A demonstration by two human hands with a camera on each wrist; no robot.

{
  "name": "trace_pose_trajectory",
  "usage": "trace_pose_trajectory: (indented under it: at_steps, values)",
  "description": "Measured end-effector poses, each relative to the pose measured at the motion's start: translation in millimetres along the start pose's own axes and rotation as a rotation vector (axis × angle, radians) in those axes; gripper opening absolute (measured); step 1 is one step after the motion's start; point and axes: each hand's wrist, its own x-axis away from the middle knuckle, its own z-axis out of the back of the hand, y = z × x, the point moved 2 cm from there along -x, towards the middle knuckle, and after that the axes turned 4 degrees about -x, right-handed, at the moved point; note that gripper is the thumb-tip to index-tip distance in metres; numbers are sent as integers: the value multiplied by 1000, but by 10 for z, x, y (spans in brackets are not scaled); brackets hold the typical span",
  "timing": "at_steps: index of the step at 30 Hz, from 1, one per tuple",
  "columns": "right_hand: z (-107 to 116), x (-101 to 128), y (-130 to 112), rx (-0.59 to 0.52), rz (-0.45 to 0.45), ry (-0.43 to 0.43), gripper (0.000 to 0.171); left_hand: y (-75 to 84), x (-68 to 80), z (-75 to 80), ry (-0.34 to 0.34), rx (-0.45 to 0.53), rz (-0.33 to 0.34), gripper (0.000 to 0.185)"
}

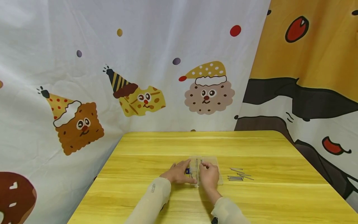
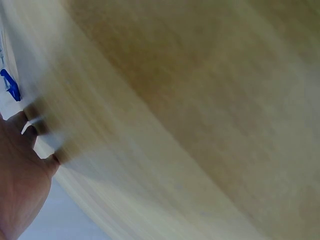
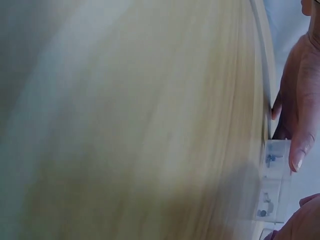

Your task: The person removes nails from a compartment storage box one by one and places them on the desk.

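A clear plastic compartment box lies on the table with its transparent lid folded out to the right. My left hand holds the box from its left side, the thumb at the near end and the fingers spread along the side by a blue latch. In the right wrist view that thumb presses on the box wall. My right hand bends over the box and lid, fingers curled, pinching a thin grey nail mostly hidden by the fingertips. Several small metal pieces show inside the compartments.
Several loose nails lie on the wooden table to the right of the lid. A printed curtain hangs behind the table's far edge.
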Motion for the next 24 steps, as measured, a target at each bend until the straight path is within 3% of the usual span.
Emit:
trace_pose_trajectory:
  at_steps: [8,24]
  values:
    - [10,116,-23,64,34,50,15,-4,-5,-9,1,6,-5,112]
    - [-2,208,8,157,81,59,13,-1,-15,-16,17,-25,-15,110]
